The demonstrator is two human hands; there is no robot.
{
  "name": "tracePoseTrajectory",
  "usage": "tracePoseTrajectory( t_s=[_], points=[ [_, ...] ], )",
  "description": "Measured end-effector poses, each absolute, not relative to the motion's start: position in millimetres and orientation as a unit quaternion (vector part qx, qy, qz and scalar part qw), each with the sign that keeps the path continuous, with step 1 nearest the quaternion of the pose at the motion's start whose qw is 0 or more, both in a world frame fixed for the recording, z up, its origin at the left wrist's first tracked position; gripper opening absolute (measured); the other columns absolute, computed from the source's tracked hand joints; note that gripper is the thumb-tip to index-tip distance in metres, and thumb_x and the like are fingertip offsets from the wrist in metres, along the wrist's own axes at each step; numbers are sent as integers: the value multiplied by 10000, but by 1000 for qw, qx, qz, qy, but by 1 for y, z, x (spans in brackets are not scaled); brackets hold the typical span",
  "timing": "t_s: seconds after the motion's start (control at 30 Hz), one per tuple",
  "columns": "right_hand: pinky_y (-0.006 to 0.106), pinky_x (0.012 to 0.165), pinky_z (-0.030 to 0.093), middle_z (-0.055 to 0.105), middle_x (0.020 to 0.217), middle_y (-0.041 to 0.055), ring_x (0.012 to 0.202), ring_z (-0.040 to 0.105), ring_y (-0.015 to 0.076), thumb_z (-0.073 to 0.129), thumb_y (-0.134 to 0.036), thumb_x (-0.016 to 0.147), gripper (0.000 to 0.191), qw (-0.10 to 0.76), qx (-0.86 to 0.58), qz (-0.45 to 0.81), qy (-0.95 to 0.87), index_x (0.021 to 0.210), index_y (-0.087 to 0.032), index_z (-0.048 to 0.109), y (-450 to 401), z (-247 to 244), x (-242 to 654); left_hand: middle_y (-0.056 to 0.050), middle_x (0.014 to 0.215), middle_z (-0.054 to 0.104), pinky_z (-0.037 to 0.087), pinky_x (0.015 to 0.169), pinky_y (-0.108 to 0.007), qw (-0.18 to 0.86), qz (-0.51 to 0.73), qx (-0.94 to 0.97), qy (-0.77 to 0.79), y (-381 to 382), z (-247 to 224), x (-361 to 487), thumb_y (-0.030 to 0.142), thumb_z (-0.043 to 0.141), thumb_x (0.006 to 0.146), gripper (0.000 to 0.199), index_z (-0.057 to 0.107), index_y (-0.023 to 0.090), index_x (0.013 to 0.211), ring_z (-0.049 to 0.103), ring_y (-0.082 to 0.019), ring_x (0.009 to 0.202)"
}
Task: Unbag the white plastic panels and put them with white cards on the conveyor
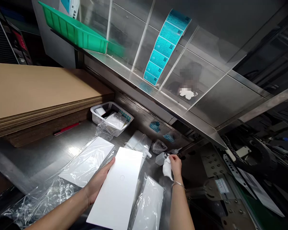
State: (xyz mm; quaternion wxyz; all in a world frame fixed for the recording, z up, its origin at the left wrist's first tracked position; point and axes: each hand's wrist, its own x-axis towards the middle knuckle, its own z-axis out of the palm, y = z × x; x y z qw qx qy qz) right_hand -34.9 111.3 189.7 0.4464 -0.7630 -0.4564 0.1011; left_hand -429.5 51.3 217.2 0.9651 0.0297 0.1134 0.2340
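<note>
Left hand [98, 180] grips a white panel [117, 191], right hand [175, 164] pinches a white cloth [167, 169]

One head-worn camera, the only view, faces forward and down, close above the left hand [98, 182] and right hand [175, 164] at a steel workbench [36, 156].

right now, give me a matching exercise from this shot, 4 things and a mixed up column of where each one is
Things
1. white cloth
2. strip of teal labels
3. red pen
4. green plastic bin

Places
A. tilted, high on the left of the view
B. lying beside the stack of corrugated cardboard
C. in the right hand
D. on a clear panel

Right pairs: 1-C, 2-D, 3-B, 4-A
</note>
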Motion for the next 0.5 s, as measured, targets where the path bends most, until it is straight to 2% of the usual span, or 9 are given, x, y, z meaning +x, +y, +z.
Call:
tracePoseTrajectory(
  t_s=[0.13, 0.23, 0.37, 0.5],
  points=[
    [327, 706, 401, 613, 855, 127, 776, 553, 249, 543, -368, 693, 255, 345, -796, 32, -497, 724, -143, 659, 124, 186, -42, -159, 940, 680, 491, 737, -350, 966, 236, 35, 103, 53, 223, -430, 615, 422, 810, 654, 549, 73, 1151, 651, -280, 828],
    [315, 697, 400, 569, 989, 157, 791, 559, 240, 468, -358, 778, 324, 282, -811, 5, -512, 846, -130, 689, 121, 180, -50, -173, 965, 672, 484, 785, -378, 967, 233, 36, 95, 55, 231, -431, 628, 410, 808, 688, 534, 52, 1164, 642, -307, 873],
    [310, 681, 411, 552, 1031, 170, 785, 572, 237, 379, -348, 849, 401, 215, -832, -13, -512, 1001, -127, 677, 113, 179, -54, -159, 981, 674, 483, 798, -400, 966, 237, 33, 93, 55, 235, -431, 631, 420, 801, 684, 530, 70, 1175, 635, -326, 895],
    [289, 738, 413, 598, 1024, 128, 874, 579, 235, 392, -273, 845, 348, 170, -839, -18, -517, 1039, -169, 662, 118, 189, -48, -148, 955, 683, 489, 787, -396, 965, 238, 33, 106, 56, 231, -429, 626, 446, 792, 661, 547, 87, 1162, 643, -317, 876]
  ],
)
